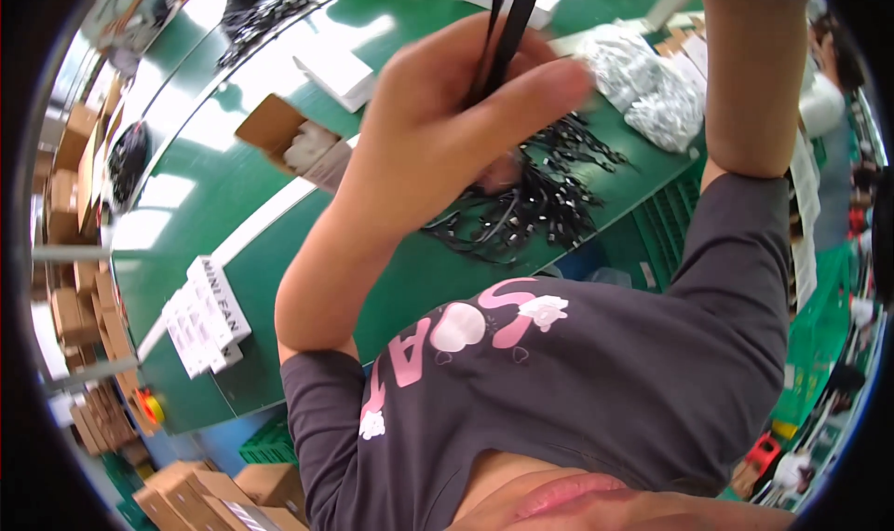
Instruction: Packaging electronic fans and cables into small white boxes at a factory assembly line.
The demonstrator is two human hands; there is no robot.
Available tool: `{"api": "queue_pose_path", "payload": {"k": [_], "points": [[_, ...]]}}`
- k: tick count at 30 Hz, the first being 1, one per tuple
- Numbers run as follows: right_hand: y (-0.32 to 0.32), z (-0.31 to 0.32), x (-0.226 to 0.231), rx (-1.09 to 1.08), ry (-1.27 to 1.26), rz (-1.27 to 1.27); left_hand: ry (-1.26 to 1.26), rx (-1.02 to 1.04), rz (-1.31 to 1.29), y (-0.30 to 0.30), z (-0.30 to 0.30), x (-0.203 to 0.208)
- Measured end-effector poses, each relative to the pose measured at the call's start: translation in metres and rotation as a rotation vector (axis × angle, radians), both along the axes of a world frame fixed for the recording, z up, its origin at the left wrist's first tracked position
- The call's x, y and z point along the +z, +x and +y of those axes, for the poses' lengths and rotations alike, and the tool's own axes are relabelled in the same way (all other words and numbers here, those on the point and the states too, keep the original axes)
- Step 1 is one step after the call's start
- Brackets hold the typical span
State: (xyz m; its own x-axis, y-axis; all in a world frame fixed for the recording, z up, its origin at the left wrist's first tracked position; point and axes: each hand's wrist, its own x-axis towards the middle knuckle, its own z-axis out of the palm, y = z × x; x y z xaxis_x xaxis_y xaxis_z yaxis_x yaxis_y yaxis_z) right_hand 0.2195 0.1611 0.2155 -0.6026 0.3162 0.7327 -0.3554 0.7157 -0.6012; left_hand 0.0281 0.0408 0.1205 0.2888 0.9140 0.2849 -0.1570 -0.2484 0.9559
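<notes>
Above green table (307,251): left hand (447,112) clenched on black straps (507,19); right hand out of frame.

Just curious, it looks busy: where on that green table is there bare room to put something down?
The green table is bare between the open brown box and the stack of white boxes. It is crowded around the pile of black cords and silvery bags.
</notes>
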Motion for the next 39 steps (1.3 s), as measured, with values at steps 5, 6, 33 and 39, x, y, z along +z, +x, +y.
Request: {"api": "queue_pose_path", "payload": {"k": [5, 6, 33, 39], "points": [[0.082, 0.004, -0.053, -0.407, -0.247, -0.202, -0.081, 0.236, -0.308, -0.03, -0.012, -0.063], [0.129, 0.009, -0.069, -0.65, -0.516, -0.596, -0.044, 0.332, -0.151, -0.033, -0.016, -0.066], [-0.005, -0.057, -0.177, 0.06, -0.794, -0.096, -0.214, 0.142, -0.309, -0.026, -0.018, -0.109], [-0.061, -0.05, -0.185, -0.405, -0.106, -0.16, -0.007, 0.328, 0.464, -0.036, -0.039, -0.122]]}}
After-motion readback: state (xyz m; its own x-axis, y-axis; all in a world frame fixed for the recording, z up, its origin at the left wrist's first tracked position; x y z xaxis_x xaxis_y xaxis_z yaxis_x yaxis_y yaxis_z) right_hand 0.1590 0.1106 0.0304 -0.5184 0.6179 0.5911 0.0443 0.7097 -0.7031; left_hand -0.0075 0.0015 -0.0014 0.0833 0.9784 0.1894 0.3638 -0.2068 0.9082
